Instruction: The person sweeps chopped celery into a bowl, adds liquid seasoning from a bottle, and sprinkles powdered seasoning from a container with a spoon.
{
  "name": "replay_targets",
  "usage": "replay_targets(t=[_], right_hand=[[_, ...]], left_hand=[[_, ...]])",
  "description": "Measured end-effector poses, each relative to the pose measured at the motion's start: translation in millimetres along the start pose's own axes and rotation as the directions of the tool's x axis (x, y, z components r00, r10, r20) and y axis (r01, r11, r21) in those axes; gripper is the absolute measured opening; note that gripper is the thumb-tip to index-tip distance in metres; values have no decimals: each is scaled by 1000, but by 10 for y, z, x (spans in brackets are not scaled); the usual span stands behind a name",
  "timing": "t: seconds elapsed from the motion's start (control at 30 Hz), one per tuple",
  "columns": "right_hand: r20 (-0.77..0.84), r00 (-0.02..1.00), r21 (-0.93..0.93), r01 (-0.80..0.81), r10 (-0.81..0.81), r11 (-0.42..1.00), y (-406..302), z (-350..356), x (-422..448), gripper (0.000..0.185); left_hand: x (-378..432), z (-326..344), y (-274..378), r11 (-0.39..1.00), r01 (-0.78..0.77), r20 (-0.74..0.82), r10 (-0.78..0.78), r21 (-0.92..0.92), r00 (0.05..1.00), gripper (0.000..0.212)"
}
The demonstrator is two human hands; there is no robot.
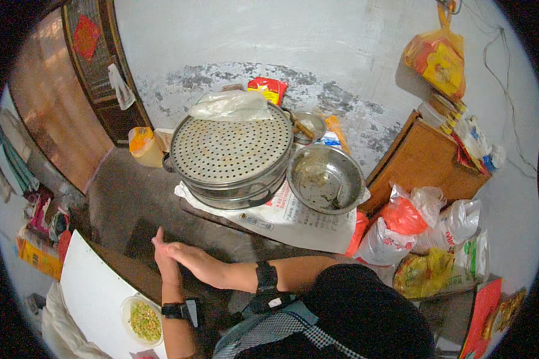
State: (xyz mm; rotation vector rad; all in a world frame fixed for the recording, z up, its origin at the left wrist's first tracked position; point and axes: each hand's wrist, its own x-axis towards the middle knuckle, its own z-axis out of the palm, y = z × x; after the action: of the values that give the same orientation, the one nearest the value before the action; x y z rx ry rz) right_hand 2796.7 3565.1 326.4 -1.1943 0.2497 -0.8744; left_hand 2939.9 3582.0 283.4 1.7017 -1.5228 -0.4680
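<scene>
My left hand (164,260) and my right hand (197,264) are pressed against each other above the floor, with no object visible between them; their palms are hidden. Which fingers are bent is hard to see. Both wrists wear dark straps. Beyond them, a large round steamer with a perforated metal lid or tray (231,150) stands on a printed sheet (292,220), a translucent plastic bag (231,106) on its top. Right of it sits a metal basin (325,179) with dark residue inside. A bowl of chopped green and yellow food (144,319) rests on a white table (90,287) at the lower left.
A small metal bowl (309,125) stands behind the basin. Several filled plastic bags (402,215) lie at the right beside a wooden cabinet (431,152). A tub with an orange cover (146,146) is left of the steamer. A yellow bag (438,63) hangs on the wall.
</scene>
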Motion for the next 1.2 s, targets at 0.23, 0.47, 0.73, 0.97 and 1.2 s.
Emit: replay_targets(t=[0.23,0.47,0.73,0.97,1.2], right_hand=[[615,702,-721,685,-360,105,-69,-703,230,59],[174,878,-969,234,-446,83,-543,-1362,673,50],[-456,807,-744,-114,-375,658,-1331,-2932,1743,30],[-806,555,-294,-70,-207,953,-1928,-4552,1905,31],[-658,706,-745,-660,-262,94,-1163,-5904,1582,48]], left_hand=[[67,-142,929,-78,370,368,36,-926,929,83],[229,-715,932,154,61,70,55,-986,996,71],[305,-272,248,399,277,76,-451,-874,889,31],[158,-261,232,-46,500,363,-746,-865,559,38],[101,-144,169,36,467,271,-775,-883,571,38]])
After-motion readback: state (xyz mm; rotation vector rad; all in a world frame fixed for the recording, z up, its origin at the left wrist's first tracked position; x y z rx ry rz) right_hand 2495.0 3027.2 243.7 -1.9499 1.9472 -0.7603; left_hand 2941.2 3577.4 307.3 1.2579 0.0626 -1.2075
